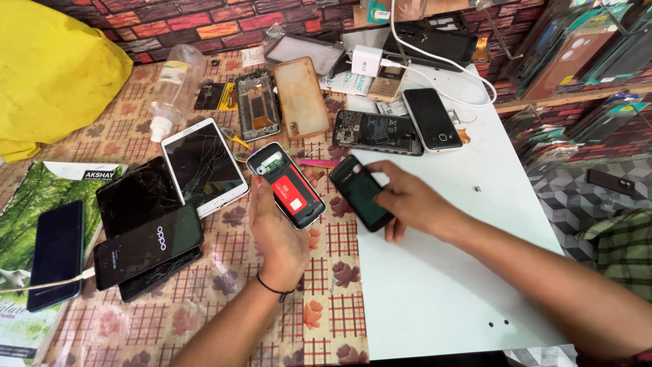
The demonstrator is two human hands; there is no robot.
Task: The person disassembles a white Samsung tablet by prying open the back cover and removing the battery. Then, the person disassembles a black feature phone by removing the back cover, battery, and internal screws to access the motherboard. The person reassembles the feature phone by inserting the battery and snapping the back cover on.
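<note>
Red brick-pattern wall (204,24) behind; white table (441,292); floral checked cloth (224,292); daylight.

A table covered with a checked, flower-patterned cloth (224,272), with a plain white board (441,285) laid over its right part. Beyond the fingers lie a white tablet with a cracked dark screen (204,165), an opened phone body (257,105), a clear tan phone case (301,97) and a black phone (432,119). Left of the fingers lie stacked black phones (146,248) and a green book (30,224).
</note>
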